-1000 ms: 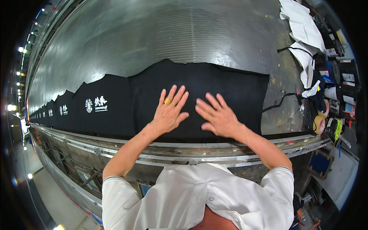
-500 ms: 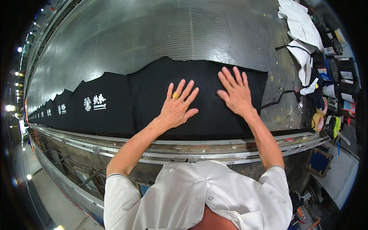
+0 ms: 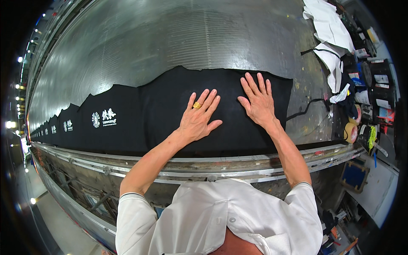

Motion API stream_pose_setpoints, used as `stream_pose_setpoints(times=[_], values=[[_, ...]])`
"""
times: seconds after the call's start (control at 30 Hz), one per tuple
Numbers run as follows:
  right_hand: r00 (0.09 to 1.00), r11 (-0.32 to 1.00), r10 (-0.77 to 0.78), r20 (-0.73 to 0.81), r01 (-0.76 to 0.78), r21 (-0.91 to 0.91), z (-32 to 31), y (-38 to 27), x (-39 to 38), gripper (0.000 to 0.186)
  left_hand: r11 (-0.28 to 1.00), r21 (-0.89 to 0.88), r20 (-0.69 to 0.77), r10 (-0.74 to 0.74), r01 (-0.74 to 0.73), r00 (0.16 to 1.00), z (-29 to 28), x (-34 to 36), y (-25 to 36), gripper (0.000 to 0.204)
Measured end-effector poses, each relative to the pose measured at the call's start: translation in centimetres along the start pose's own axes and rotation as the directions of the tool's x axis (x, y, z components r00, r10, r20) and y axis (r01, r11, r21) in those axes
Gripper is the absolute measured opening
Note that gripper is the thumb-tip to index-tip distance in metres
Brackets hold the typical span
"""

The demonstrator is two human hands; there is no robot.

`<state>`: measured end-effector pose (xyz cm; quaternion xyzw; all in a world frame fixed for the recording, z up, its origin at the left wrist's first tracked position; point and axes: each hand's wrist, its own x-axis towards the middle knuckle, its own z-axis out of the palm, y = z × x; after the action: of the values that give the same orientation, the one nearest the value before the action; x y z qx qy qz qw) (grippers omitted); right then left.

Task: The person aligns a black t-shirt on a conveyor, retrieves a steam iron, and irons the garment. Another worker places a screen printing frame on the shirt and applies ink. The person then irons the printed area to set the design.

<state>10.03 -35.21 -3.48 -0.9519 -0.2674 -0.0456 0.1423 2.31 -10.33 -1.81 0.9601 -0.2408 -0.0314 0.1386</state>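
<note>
My left hand [image 3: 199, 116] lies flat on a plain black fabric piece [image 3: 170, 102], fingers stretched out and a yellow ring on one of them. To its right, my right hand [image 3: 259, 104] also rests on this piece, palm down with its thumb apart, close to the right edge. Nothing is held in either hand. Leftward along the table runs a row of more black fabric pieces [image 3: 129, 106], several bearing a white print [image 3: 103, 118]. The plain piece has an uneven far edge and looks mostly smooth.
Beneath the fabric is a long grey metal table [image 3: 199, 38], with metal rails [image 3: 229, 175] along its near side. At right lie crumpled white cloth [image 3: 331, 29], a black cord [image 3: 304, 112], tape rolls [image 3: 351, 132] and dark containers [image 3: 382, 80]. A blue-panelled frame [image 3: 353, 176] sits lower right.
My left hand has slid slightly right over the black fabric, and its fingers are a little closer together. My right hand has barely moved. The whole view has shifted slightly.
</note>
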Motion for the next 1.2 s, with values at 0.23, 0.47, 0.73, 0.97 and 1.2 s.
stream_pose_setpoints(times=[0.23,0.47,0.73,0.97,1.2], values=[[1.000,1.000,0.021,-0.023,-0.021,-0.022,-0.2,0.0,0.2,0.060,0.996,-0.036,0.043,0.087,-0.085,0.995,-0.3,-0.7,0.5,0.071],[0.956,0.963,-0.243,0.166,0.218,0.156,-1.3,-3.3,-4.6,0.061,0.928,-0.125,0.169,0.369,-0.351,0.914,-0.3,-4.3,1.1,0.065],[0.997,0.996,-0.068,0.036,0.069,-0.049,-2.1,3.3,-1.7,0.057,1.000,0.002,0.085,0.029,-0.030,0.996,-1.1,-2.4,-1.0,0.070],[0.987,0.991,-0.128,0.097,0.123,0.057,0.3,-7.1,-4.3,0.064,0.925,0.133,-0.135,-0.339,0.356,0.931,-1.2,-2.4,-7.1,0.069],[0.981,0.951,-0.187,0.051,0.168,0.258,-0.2,-8.3,-5.9,0.060,0.908,0.171,-0.159,-0.358,0.383,0.920,-0.9,-2.5,-7.6,0.068]])
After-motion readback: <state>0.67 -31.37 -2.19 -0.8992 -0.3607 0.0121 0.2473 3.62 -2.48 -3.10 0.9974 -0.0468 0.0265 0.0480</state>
